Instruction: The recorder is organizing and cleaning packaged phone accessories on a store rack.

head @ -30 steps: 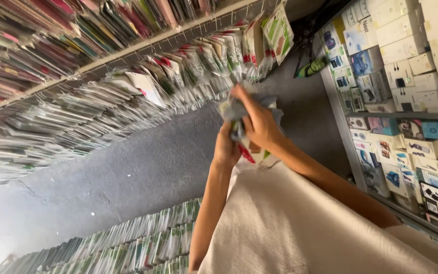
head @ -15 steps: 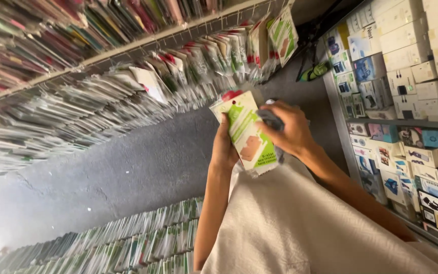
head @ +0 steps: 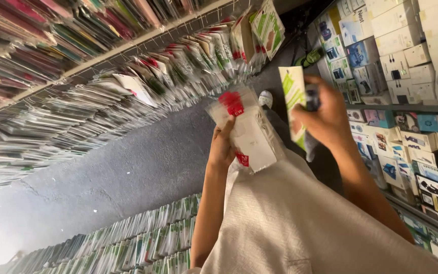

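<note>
My left hand (head: 222, 147) holds a clear packet with a white card and red tab (head: 244, 129), upright in front of me. My right hand (head: 325, 119) has lifted a green-and-white packet (head: 293, 99) off to the right, and a grey cloth (head: 311, 99) is bunched in the same fist. The two packets are apart, roughly a hand's width between them. A cream cloth (head: 290, 218) is draped below my forearms.
Rows of hanging packets (head: 128, 96) fill racks on the left wall and along the bottom (head: 143, 243). A shelf of small boxes (head: 406, 76) stands on the right. Grey floor (head: 128, 167) runs between them. A green object (head: 313, 57) lies far off.
The cloth wiping over the packets stopped. My right hand pulled the green-and-white packet off the stack and carried it right and up, uncovering the clear red-tabbed packet in my left hand.
</note>
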